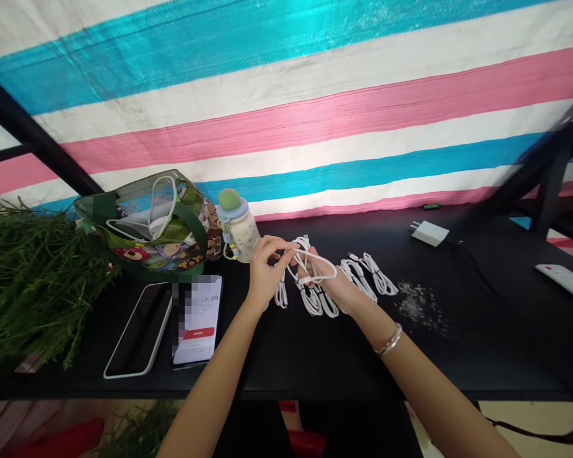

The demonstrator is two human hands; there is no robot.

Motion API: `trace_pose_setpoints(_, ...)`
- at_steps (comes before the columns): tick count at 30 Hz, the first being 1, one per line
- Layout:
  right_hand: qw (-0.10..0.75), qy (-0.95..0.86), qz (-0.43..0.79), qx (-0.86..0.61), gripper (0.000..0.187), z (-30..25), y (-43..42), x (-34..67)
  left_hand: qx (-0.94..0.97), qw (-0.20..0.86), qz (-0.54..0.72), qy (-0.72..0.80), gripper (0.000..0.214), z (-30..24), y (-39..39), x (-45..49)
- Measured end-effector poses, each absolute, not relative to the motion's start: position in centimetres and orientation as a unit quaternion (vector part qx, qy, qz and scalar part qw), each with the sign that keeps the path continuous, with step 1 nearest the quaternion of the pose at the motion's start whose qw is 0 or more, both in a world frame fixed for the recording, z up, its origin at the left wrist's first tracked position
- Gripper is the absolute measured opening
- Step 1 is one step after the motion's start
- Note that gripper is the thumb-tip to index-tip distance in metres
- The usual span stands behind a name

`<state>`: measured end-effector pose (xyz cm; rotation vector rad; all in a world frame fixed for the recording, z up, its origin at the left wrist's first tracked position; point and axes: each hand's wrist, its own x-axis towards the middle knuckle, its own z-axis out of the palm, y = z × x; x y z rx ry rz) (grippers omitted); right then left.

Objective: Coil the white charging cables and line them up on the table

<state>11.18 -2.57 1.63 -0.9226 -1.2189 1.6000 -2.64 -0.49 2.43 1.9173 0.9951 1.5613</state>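
White cable (325,259), thin (loosely looped); left hand (267,267) pinching, right hand (333,290) gripping it.

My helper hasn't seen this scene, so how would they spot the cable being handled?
Find the black table, then the left hand and right hand above it. They hold a white cable in a loose loop. Unlike the white bundles lying nearby, only it is held.

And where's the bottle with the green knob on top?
In the head view, the bottle stands left of centre, just right of the green bag and beyond the left hand.
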Motion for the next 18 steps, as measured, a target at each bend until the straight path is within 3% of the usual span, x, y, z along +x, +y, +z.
trace_pose_setpoints(6,0.464,-0.497,0.635,-0.367,0.057,1.41,-2.5,10.99,0.696,0.245,0.572,0.357,0.011,2.4,-0.57,-2.6)
trace_pose_setpoints(18,0.494,-0.509,0.598,-0.372,0.044,1.55,-2.75,10.91,0.672,0.285,0.577,0.366,0.011,2.54,-0.63,-2.6)
